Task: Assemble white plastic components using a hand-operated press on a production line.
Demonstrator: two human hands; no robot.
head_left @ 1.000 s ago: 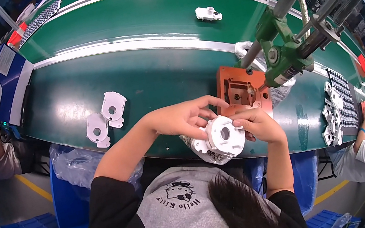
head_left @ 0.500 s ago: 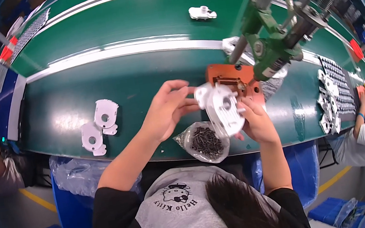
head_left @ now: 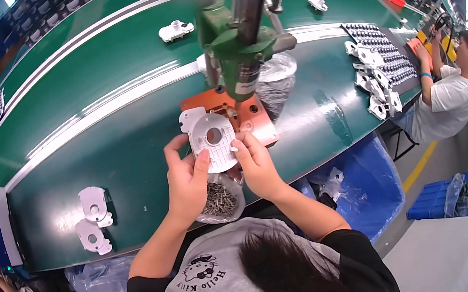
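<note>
A white plastic housing plate with a round hole is held between my two hands. My left hand grips its left side, thumb on the face. On the opposite edge, my right hand pinches it with thumb and fingers. The plate is just in front of an orange fixture and partly covers it; whether they touch I cannot tell. Above the fixture stands a green press with a metal column. Below my hands, a clear bag of screws lies at the table's front edge.
Two similar white plates lie at the left. Beside the fixture stands a clear plastic bag. Several white parts and a tray of dark pieces are at the right, near a co-worker. A blue bin stands below the table.
My left hand, which was apart with open fingers, now grips the plate. The plate has turned face-up toward me. My view has swung to the right.
</note>
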